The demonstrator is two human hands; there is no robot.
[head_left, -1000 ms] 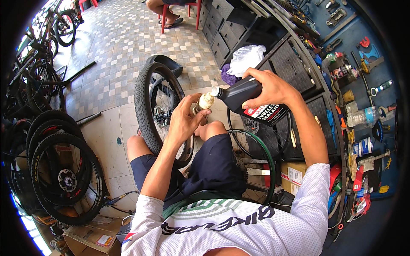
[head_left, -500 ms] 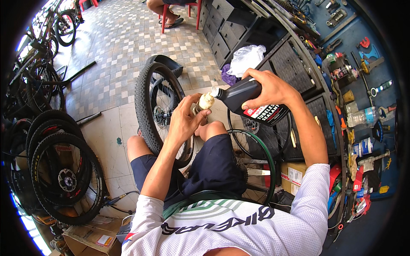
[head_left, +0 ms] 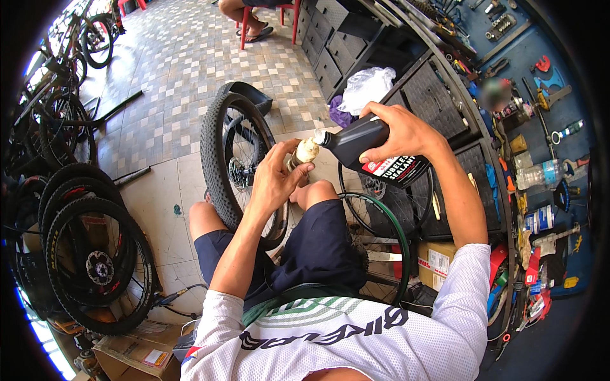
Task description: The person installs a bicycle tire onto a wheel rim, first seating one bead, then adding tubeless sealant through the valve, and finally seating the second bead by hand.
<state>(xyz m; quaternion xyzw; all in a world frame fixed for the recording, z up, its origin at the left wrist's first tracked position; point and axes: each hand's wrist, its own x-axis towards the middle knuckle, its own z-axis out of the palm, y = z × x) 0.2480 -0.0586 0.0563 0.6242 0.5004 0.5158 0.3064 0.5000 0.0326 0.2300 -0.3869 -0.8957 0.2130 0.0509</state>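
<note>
In my left hand [head_left: 273, 176] is a small cream-coloured, stained bottle [head_left: 307, 151], with my fingers closed round its lower part. My right hand [head_left: 406, 132] grips a big black plastic bottle [head_left: 357, 141] with a red and white label. That bottle is tipped over to the left, and its pale neck meets the top of the small bottle. Whether liquid is flowing between them cannot be made out. Beyond my left hand a wheel with a knobbly tyre [head_left: 215, 159] stands upright by my legs.
Another wheel with a green-edged rim [head_left: 400, 241] is at my right knee. Several wheels [head_left: 95, 267] are stacked on the left. Black drawers [head_left: 438, 95] and a blue tool board [head_left: 546, 57] line the right side. A seated person's leg [head_left: 238, 13] shows at the far end.
</note>
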